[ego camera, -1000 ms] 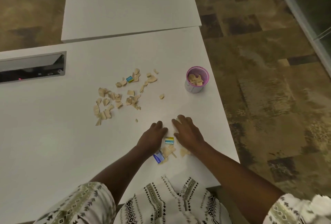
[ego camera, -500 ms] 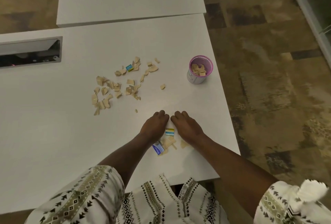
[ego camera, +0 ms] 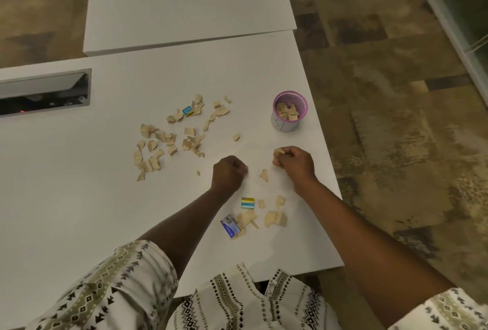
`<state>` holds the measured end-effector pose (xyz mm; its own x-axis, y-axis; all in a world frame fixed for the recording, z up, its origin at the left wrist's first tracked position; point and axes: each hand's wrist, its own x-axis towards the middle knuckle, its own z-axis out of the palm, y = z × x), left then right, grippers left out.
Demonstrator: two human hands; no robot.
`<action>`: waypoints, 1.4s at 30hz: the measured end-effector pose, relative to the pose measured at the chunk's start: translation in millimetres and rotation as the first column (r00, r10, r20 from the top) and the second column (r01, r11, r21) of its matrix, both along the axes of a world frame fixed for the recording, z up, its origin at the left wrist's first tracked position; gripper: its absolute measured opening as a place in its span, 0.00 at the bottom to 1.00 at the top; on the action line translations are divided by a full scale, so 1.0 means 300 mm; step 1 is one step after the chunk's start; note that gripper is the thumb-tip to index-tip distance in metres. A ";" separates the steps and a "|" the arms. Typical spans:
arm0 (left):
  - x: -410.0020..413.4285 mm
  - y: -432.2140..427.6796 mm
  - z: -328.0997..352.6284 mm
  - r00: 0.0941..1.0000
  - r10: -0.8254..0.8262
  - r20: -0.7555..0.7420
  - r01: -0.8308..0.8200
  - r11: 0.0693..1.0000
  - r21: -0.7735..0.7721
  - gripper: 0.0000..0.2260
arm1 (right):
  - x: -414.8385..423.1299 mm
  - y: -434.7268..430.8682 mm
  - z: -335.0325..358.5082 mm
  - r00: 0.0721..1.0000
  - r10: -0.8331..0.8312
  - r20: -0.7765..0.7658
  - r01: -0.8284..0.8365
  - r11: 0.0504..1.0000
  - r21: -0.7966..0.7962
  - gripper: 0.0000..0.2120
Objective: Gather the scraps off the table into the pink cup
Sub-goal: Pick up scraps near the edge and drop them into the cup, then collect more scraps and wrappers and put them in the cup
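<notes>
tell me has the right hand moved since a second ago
Yes. The right hand has left the near pile of scraps and gone forward and right toward the pink cup, now curled with a scrap at its fingertips.

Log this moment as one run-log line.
stage: gathering | right hand: closed on scraps | left hand: fisted, contents unseen | pink cup: partly filled | table: far scrap pile, near pile remain
</notes>
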<state>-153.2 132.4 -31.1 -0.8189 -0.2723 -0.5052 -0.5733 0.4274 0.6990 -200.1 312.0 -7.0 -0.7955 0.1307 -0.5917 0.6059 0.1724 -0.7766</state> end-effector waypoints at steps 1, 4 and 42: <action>-0.026 0.013 0.020 1.000 0.029 -0.002 -0.029 0.999 0.042 0.02 | -0.027 0.004 0.019 0.999 -0.037 0.001 0.037 0.999 -0.033 0.04; -0.128 0.066 0.110 0.995 0.094 -0.039 -0.086 0.984 0.154 0.02 | -0.135 0.008 0.069 0.992 -0.120 -0.036 0.116 0.988 -0.099 0.05; 0.227 -0.109 0.041 0.489 -0.873 -0.006 0.805 0.453 -0.384 0.28 | 0.387 0.043 0.030 0.572 0.796 0.198 -0.713 0.364 0.600 0.33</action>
